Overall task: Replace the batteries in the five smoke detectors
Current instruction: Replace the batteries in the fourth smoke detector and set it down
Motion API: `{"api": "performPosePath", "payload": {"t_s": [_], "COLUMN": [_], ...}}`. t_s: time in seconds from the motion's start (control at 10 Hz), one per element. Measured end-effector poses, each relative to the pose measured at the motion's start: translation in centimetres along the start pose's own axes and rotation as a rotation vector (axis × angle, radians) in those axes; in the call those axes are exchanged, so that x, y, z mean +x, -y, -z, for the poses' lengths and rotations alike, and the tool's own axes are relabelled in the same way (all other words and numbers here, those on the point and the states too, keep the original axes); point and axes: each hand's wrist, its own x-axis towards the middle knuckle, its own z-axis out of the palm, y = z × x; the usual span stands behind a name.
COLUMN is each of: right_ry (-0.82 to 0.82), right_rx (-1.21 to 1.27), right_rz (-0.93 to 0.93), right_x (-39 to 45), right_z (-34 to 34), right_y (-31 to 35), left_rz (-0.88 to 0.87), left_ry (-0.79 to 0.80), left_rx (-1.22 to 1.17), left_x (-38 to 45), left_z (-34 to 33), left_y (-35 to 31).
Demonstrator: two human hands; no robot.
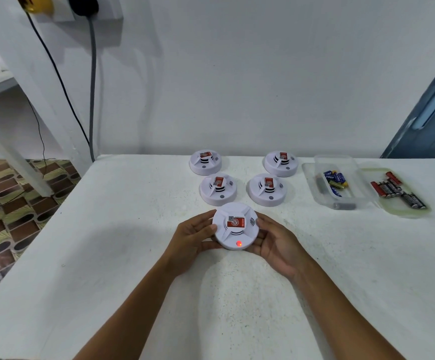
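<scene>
The grip is two-handed: the left hand and the right hand cup a white round smoke detector from either side, fingers curled round its rim, the left thumb lying on its top edge and the right fingers wrapping its far side. The detector sits face up between the palms, low over the table, though whether it touches the surface cannot be told; a red light glows on its near edge and a red label covers its centre. Just beyond it stand four more detectors in two rows, near left, near right, far left and far right, all face up. To the right, well apart from the hands, a clear plastic box holds blue and yellow batteries, and beside it a clear lid carries red-and-black batteries.
</scene>
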Motion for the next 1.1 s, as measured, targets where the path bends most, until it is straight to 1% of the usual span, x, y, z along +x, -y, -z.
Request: {"api": "performPosePath", "payload": {"t_s": [1.1], "right_ry": [0.010], "right_rx": [0.026], "right_rz": [0.002], "right_x": [-0.05], "right_z": [0.04], "right_y": [0.02], "left_rz": [0.006], "left_ry": [-0.021], "left_rx": [-0.015], "left_x": [-0.05], "left_z": [-0.04], "left_y": [0.04]}}
